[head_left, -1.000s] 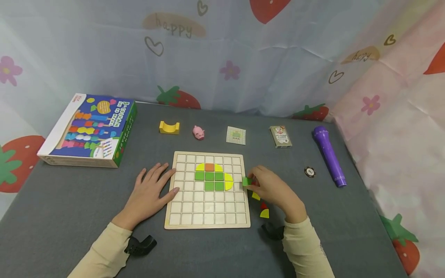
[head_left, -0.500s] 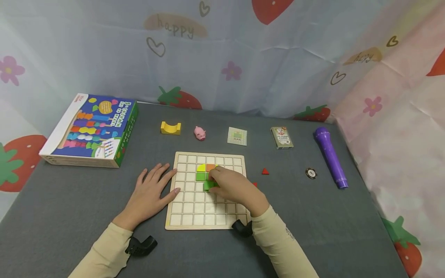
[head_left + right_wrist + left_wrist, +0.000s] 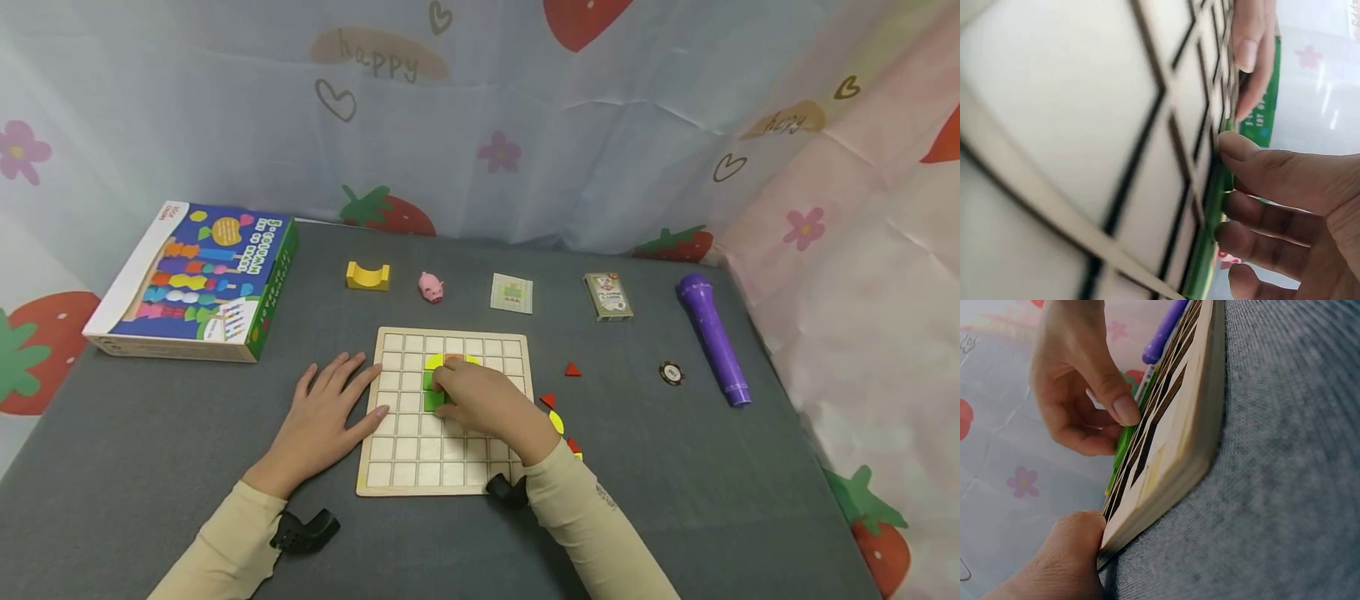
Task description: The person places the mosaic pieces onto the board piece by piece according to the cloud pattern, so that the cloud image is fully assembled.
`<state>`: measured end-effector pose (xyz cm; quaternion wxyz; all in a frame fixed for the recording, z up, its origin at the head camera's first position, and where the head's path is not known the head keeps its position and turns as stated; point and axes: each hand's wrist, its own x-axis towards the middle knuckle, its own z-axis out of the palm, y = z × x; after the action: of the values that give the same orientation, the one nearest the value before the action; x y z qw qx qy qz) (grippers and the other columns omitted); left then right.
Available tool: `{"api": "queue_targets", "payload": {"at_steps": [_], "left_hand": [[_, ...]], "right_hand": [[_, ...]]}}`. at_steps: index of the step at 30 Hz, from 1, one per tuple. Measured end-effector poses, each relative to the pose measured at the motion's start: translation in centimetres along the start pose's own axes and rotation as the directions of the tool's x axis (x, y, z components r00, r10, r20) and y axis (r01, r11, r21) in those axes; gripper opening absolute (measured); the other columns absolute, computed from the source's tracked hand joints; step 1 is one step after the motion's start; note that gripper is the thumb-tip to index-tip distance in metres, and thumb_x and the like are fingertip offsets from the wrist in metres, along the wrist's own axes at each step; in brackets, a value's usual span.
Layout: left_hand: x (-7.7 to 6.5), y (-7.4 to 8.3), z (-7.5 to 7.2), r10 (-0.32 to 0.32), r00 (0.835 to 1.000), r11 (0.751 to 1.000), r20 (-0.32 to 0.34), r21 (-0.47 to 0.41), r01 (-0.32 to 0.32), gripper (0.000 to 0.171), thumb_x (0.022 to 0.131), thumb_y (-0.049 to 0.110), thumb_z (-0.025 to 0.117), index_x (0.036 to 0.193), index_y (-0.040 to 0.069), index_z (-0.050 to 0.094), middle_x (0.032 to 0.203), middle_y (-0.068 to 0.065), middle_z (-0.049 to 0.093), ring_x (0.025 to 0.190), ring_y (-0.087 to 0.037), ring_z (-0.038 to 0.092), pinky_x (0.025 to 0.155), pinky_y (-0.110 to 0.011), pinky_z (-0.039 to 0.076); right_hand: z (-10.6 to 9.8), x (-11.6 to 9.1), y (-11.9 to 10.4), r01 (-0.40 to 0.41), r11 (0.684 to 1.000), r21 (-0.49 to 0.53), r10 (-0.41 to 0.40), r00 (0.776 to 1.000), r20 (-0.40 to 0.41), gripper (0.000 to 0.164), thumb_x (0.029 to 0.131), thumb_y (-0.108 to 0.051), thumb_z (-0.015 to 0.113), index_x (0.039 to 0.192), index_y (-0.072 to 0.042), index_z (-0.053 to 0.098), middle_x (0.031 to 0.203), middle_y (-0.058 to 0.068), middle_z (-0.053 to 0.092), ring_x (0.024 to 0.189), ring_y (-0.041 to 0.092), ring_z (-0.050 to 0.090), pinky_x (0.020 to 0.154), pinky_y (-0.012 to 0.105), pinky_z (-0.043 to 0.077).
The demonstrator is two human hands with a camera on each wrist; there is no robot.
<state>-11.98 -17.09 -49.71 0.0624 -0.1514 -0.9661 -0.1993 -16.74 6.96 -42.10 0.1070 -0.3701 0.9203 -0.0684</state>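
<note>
A wooden grid board (image 3: pixel 408 450) lies on the grey cloth. My right hand (image 3: pixel 491 407) reaches over its middle, thumb and fingertips pinching a green square tile (image 3: pixel 432 402) at a cell left of centre. Another green tile (image 3: pixel 427 381) sits just above it, then a yellow rounded piece (image 3: pixel 433 362) and an orange square (image 3: pixel 453 357) in the row above. Other green tiles are hidden under this hand. In the right wrist view the thumb (image 3: pixel 1241 147) presses at the green tile's edge. My left hand (image 3: pixel 321 417) lies spread, fingertips and thumb touching the board's left edge.
Small red triangles (image 3: pixel 572 370) and a yellow piece (image 3: pixel 556 422) lie right of the board. Behind it are a yellow block (image 3: pixel 367 277), pink pig (image 3: pixel 431 287), pattern card (image 3: pixel 512 294), and card box (image 3: pixel 608 297). A purple tube (image 3: pixel 714 340), chip (image 3: pixel 671 373) and game box (image 3: pixel 195 283) stand aside.
My right hand has carried a green tile from the board's right edge leftward to a cell left of centre, uncovering the loose pieces on the right. My left hand has stayed in place.
</note>
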Motion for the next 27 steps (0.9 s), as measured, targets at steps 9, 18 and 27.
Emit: {"api": "queue_targets", "payload": {"at_steps": [9,18,27], "left_hand": [[0.03,-0.15,0.15,-0.003,1.000,1.000,0.003,-0.003,0.003,0.067,0.092,0.056,0.052,0.146,0.017,0.042,0.151,-0.014,0.036,0.142,-0.035,0.025,0.111,-0.063,0.012],[-0.04,-0.14,0.21,0.014,1.000,1.000,-0.020,-0.002,-0.014,0.066,0.092,0.053,0.054,0.145,0.017,0.043,0.150,-0.014,0.037,0.141,-0.036,0.027,0.110,-0.063,0.014],[-0.04,-0.07,0.19,0.017,0.999,1.000,-0.027,-0.004,-0.017,0.065,0.091,0.052,0.056,0.145,0.017,0.043,0.149,-0.014,0.038,0.141,-0.036,0.027,0.110,-0.063,0.013]], "right_hand": [[0.23,0.14,-0.25,0.001,0.999,-0.044,-0.002,1.000,-0.016,0.026,0.086,-0.030,0.073,0.105,-0.015,0.065,0.092,-0.005,0.052,0.076,0.007,0.049,0.068,0.024,0.047],[0.16,0.29,-0.40,-0.020,0.999,-0.047,0.021,1.000,0.011,0.026,0.086,-0.032,0.072,0.105,-0.016,0.064,0.091,-0.006,0.051,0.076,0.007,0.048,0.067,0.023,0.045],[-0.49,-0.30,0.11,-0.025,0.999,0.036,0.026,1.000,-0.008,0.032,0.085,-0.036,0.072,0.107,-0.014,0.064,0.096,-0.003,0.056,0.078,0.009,0.052,0.071,0.026,0.048]]}}
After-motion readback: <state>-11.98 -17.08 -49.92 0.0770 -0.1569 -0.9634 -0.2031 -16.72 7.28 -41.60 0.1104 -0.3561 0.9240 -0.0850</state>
